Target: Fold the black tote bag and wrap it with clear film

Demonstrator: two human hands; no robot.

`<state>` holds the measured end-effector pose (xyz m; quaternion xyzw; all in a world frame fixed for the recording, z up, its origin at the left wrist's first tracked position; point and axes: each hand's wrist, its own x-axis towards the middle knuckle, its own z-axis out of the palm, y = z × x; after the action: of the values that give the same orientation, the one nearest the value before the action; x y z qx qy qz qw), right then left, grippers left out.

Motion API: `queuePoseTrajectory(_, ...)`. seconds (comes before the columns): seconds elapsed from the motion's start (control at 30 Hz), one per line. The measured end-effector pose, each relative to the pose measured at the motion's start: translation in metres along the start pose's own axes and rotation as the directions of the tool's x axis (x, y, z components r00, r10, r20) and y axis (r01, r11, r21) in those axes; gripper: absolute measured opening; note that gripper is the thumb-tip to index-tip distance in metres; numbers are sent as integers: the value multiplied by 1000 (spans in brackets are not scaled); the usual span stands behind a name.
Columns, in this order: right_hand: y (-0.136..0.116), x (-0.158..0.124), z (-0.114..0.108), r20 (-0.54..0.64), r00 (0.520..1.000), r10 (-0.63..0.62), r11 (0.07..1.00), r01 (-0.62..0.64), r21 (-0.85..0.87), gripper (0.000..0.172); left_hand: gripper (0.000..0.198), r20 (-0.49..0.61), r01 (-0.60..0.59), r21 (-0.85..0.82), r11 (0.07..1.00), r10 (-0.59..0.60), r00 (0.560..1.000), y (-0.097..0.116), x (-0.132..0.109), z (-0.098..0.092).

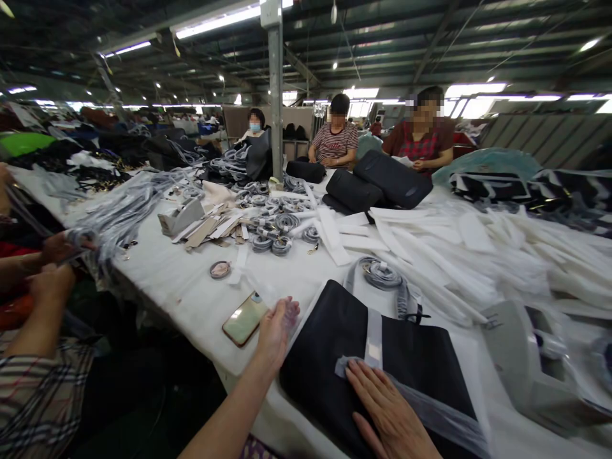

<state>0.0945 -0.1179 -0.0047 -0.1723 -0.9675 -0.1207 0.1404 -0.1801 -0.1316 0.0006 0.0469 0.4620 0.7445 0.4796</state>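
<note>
A black bag (325, 344) lies flat on the white-covered table in front of me. My right hand (387, 408) rests flat on it, fingers stretched out, over the end of a translucent strip (440, 411) that runs toward the lower right. A second pale strip (373, 338) crosses the bag's upper part. Just left of the bag, my left hand (276, 328) is raised with curled fingers around a crumpled bit of clear plastic film (290, 313). Close to that hand lies a phone (245, 319). Above the bag sits a coiled grey strap (382, 275).
A grey tape dispenser (530, 363) stands at the right, another (182, 217) farther back. White foam sheets (440, 248) pile up behind the bag. Coiled straps (287, 222) and black bags (392, 178) lie beyond. A co-worker's hands (52, 268) hold wrapped straps at left; several people sit opposite.
</note>
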Motion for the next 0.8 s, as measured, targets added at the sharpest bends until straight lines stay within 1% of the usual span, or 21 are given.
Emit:
queuePoseTrajectory(0.1,1,-1,2,-10,1000,3,1000,-3,16,63,27,57,88,17,996,-89,994,4,3,-2)
queuePoseTrajectory(0.17,1,-2,4,-14,1000,5,1000,-5,22,64,29,111,135,66,989,-141,984,5,1,-3)
queuePoseTrajectory(0.2,1,-2,5,-12,1000,6,1000,-6,30,64,32,141,137,91,986,-149,979,6,-2,-3)
queuePoseTrajectory(0.23,1,-3,5,-6,1000,11,999,-11,43,64,36,171,122,114,986,-140,975,7,-6,-2)
queuePoseTrajectory(0.3,0,-3,5,18,999,30,995,-32,91,64,45,222,51,159,986,-86,971,7,-16,3)
queuePoseTrajectory(0.33,0,-3,4,34,999,41,992,-45,120,64,46,240,15,173,985,-57,969,6,-21,6)
queuePoseTrajectory(0.37,-1,-3,3,49,997,52,987,-59,149,64,44,261,-38,208,977,-18,965,5,-27,9)
queuePoseTrajectory(0.4,-1,-3,2,62,996,61,982,-71,174,64,41,293,-123,277,953,38,955,3,-33,12)
queuePoseTrajectory(0.43,-2,-3,1,72,995,67,978,-80,192,65,38,347,-243,376,894,108,932,0,-39,14)
queuePoseTrajectory(0.47,-3,-2,-1,80,994,71,975,-86,203,65,37,426,-392,481,784,181,886,-3,-44,16)
queuePoseTrajectory(0.5,-3,-2,-2,86,993,75,974,-91,205,66,37,525,-548,564,618,243,816,-7,-48,18)
queuePoseTrajectory(0.53,-4,-2,-3,89,993,78,974,-95,205,66,39,626,-681,603,417,281,727,-12,-52,19)
queuePoseTrajectory(0.57,-4,-2,-4,92,993,79,974,-96,204,66,42,712,-770,597,225,295,637,-17,-56,20)
queuePoseTrajectory(0.6,-4,-2,-4,93,992,80,973,-98,208,66,43,770,-818,569,82,296,565,-22,-59,21)
queuePoseTrajectory(0.63,-4,-3,-4,93,992,81,972,-99,214,66,44,810,-841,540,-29,289,510,-28,-62,21)
queuePoseTrajectory(0.67,-4,-3,-4,91,993,80,970,-99,222,66,45,835,-846,520,-114,276,476,-34,-65,22)
queuePoseTrajectory(0.7,-4,-4,-3,88,993,78,969,-97,228,66,45,847,-839,514,-177,260,464,-40,-68,22)
queuePoseTrajectory(0.73,-4,-4,-2,85,993,77,968,-95,232,65,45,850,-826,518,-224,245,467,-46,-70,22)
queuePoseTrajectory(0.8,-4,-5,-1,76,994,73,967,-89,238,64,43,846,-798,531,-285,224,483,-59,-75,20)
